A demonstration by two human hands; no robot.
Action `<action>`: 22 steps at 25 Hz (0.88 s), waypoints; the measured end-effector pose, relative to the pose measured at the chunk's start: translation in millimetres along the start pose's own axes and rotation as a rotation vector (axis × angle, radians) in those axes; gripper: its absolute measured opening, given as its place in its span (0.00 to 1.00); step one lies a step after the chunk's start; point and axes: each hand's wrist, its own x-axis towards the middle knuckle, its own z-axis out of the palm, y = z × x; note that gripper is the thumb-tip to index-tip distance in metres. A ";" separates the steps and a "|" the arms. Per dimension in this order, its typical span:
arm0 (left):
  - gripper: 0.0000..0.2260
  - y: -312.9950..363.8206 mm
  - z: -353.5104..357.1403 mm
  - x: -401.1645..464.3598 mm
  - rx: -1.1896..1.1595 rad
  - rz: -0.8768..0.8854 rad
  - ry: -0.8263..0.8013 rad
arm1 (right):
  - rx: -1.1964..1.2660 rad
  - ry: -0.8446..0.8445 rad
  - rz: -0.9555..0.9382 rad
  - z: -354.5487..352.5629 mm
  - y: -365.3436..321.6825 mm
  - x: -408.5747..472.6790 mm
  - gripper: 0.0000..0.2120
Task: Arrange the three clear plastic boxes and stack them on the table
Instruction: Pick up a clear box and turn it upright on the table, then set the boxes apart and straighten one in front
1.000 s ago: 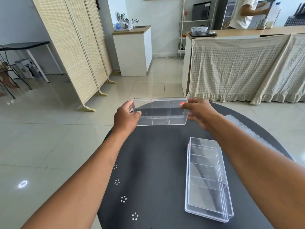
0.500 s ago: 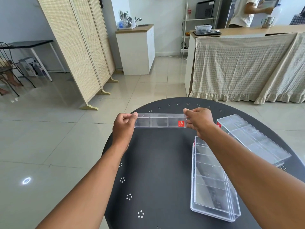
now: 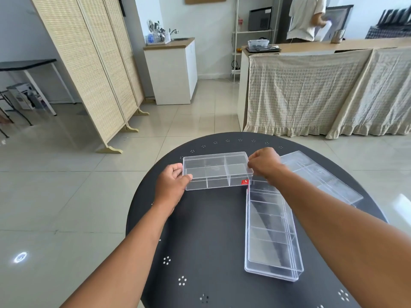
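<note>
A clear plastic box (image 3: 216, 170) with inner dividers and a small red label lies flat and crosswise at the far side of the round black table (image 3: 206, 227). My left hand (image 3: 172, 183) grips its left end and my right hand (image 3: 264, 163) grips its right end. A second clear box (image 3: 270, 236) lies lengthwise on the table under my right forearm. A third clear box (image 3: 320, 174) lies at an angle at the far right, partly hidden by my right arm.
The table's left and near edges drop to a tiled floor. A folding woven screen (image 3: 89, 63) stands to the left, a cloth-draped counter (image 3: 322, 90) behind the table, and a person (image 3: 307, 16) stands behind that counter.
The box I hold has come down from mid-air, tipped from edge-on to flat, and now lies low at the table's far side. Both hands stayed on its ends.
</note>
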 end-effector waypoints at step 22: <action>0.25 25.0 0.1 -158.3 0.460 -0.257 -0.189 | -0.182 -0.160 0.073 -45.9 92.5 -155.5 0.28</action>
